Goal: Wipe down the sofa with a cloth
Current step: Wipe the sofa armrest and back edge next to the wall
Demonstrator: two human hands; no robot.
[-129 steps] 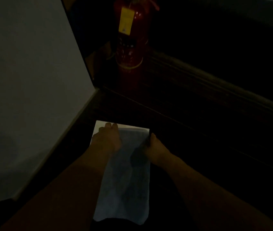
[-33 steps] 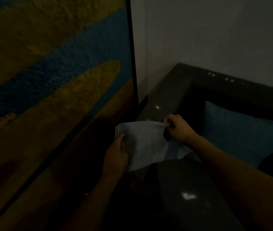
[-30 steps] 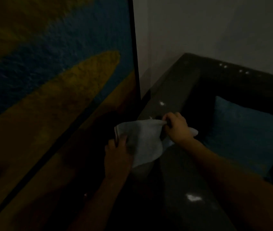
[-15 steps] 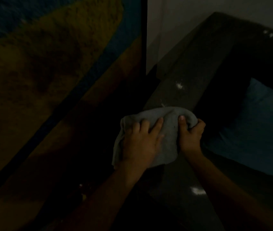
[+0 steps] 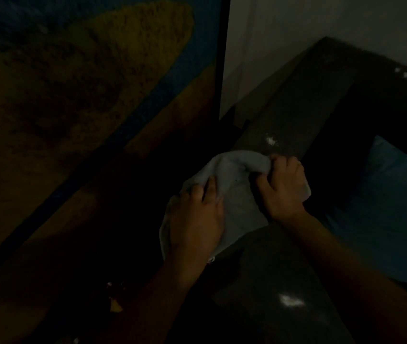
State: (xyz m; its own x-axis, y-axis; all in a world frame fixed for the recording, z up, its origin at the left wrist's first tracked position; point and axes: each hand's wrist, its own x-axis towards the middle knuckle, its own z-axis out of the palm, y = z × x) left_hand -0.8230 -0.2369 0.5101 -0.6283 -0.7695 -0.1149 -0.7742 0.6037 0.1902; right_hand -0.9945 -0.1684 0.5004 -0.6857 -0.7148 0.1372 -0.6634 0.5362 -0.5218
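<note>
The room is very dark. A pale grey cloth (image 5: 237,192) lies bunched over the top of the dark sofa's armrest (image 5: 294,100). My left hand (image 5: 197,217) presses on the cloth's near left part, fingers curled into it. My right hand (image 5: 283,188) grips the cloth's far right edge, fingers closed around a fold. The armrest runs from the lower middle up toward the wall, with small light glints on its surface. The cloth's underside and part of its right edge are hidden by my hands.
A blue cushion (image 5: 396,207) rests on the sofa seat at the right. A large framed picture (image 5: 85,95) in yellow and blue stands close at the left, its dark frame edge beside the armrest. A pale wall (image 5: 309,18) is behind.
Earlier I held the cloth stretched in the air between both hands. It has come down onto the armrest, and since half a second ago my right hand has shifted along its far edge.
</note>
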